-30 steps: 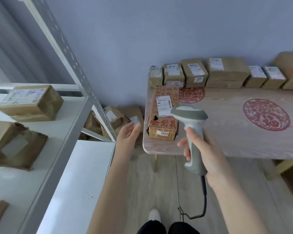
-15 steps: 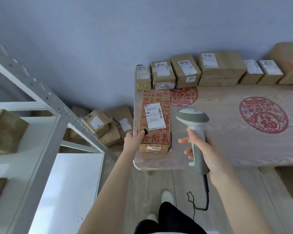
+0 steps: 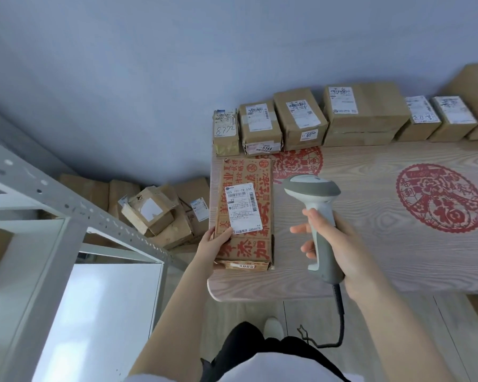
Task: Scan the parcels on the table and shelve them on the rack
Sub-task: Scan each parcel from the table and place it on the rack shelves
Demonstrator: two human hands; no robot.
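Mostly clear view, though the small sticker on the near end of the long printed parcel (image 3: 244,213) is blurred and the rightmost boxes run off frame. That parcel is flat brown cardboard with red characters and a white shipping label (image 3: 242,206), lying at the left end of the wood-grain table (image 3: 370,244). My left hand (image 3: 214,245) clasps its near-left corner, thumb on top. My right hand (image 3: 340,244) is wrapped around the grey plastic scanner (image 3: 316,213), held just right of the parcel, its coiled cable hanging down. A row of taped parcels (image 3: 315,119) lines the wall. The grey metal rack (image 3: 53,230) stands left.
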